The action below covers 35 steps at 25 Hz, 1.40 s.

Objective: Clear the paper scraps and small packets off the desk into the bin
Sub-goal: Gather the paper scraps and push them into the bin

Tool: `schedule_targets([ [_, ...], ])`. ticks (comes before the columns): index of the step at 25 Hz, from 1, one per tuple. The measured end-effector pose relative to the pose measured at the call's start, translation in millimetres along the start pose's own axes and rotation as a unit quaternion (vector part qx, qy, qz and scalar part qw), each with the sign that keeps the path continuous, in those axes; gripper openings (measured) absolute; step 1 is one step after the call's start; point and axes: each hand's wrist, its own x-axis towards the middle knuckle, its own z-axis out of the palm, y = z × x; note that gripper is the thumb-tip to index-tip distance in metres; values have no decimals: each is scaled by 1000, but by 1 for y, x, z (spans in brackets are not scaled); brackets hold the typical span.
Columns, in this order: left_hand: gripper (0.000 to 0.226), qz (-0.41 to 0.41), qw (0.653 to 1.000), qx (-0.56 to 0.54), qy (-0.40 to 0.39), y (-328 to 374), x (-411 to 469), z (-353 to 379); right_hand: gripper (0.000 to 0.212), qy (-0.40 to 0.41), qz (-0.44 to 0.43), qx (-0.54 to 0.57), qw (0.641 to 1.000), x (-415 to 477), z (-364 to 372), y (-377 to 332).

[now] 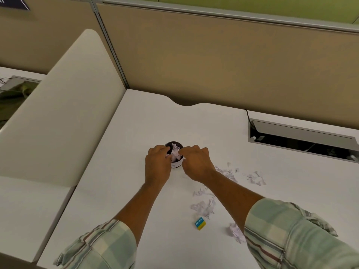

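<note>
A small black bin [176, 165] stands mid-desk, with crumpled white paper [175, 151] showing at its mouth. My left hand [157, 164] is against the bin's left side, fingers curled over the rim onto paper. My right hand [196, 162] is at the right of the rim, its fingertips pinched on the paper at the mouth. Torn paper scraps [204, 206] lie on the desk to the right, with more scraps [254, 177] farther right. A crumpled paper ball [236, 232] lies beside my right sleeve. A small blue and yellow packet [200, 223] lies near the front.
The white desk [136, 133] ends at a beige partition [213, 65] behind. An open cable tray [303, 140] is sunk into the desk at the right. A white divider panel [64, 105] rises on the left, with another desk beyond it.
</note>
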Motion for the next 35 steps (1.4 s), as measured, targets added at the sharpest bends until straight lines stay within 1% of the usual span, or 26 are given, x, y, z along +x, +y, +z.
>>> schedule_targets([
  [1, 33, 20, 999, 36, -9, 2, -1, 0, 45, 10, 2, 8, 1000, -3, 0, 5],
  [3, 28, 68, 987, 141, -47, 8, -1, 2, 46, 42, 6, 25, 999, -14, -2, 14],
  [4, 27, 76, 980, 173, -70, 9, -2, 4, 45, 62, 12, 35, 997, -21, -2, 19],
  [5, 32, 70, 975, 192, -86, 10, -2, 5, 44, 79, 22, 46, 996, -29, -2, 25],
  [7, 45, 55, 973, 198, -109, 8, -4, 8, 43, 99, 47, 63, 992, -47, -1, 42],
  [8, 48, 54, 972, 195, -119, 7, -4, 9, 42, 103, 58, 67, 991, -58, 0, 52],
  [11, 48, 58, 969, 192, -145, 6, -2, 11, 40, 113, 101, 64, 986, -97, 2, 83],
  [13, 42, 53, 972, 187, -130, 9, -3, 9, 38, 124, 133, 71, 981, -123, 3, 103],
  [17, 31, 70, 975, 209, -27, 18, -19, 8, 36, 130, 192, 98, 968, -177, 3, 138],
  [20, 33, 88, 973, 208, 43, 26, -39, 14, 31, 146, 259, 170, 939, -213, 5, 157],
  [22, 37, 77, 981, 168, 61, 38, -58, 22, 27, 157, 289, 191, 925, -236, 7, 170],
  [23, 39, 77, 986, 133, 57, 46, -69, 29, 27, 156, 303, 196, 920, -245, 9, 175],
  [24, 40, 92, 990, 96, 37, 55, -83, 37, 27, 149, 319, 202, 914, -255, 11, 180],
  [25, 43, 118, 991, 63, -1, 65, -98, 46, 28, 137, 337, 207, 908, -263, 14, 183],
  [27, 51, 163, 980, 27, -113, 88, -129, 65, 35, 101, 366, 208, 901, -278, 20, 186],
  [29, 63, 170, 960, 31, -220, 107, -155, 84, 50, 59, 390, 198, 897, -288, 27, 185],
  [31, 77, 158, 938, 58, -304, 121, -175, 101, 66, 17, 388, 190, 902, -294, 34, 181],
  [33, 91, 160, 917, 102, -350, 130, -190, 114, 80, -21, 370, 183, 911, -294, 40, 176],
  [35, 99, 162, 909, 146, -355, 135, -201, 126, 91, -44, 364, 181, 912, -288, 45, 171],
])
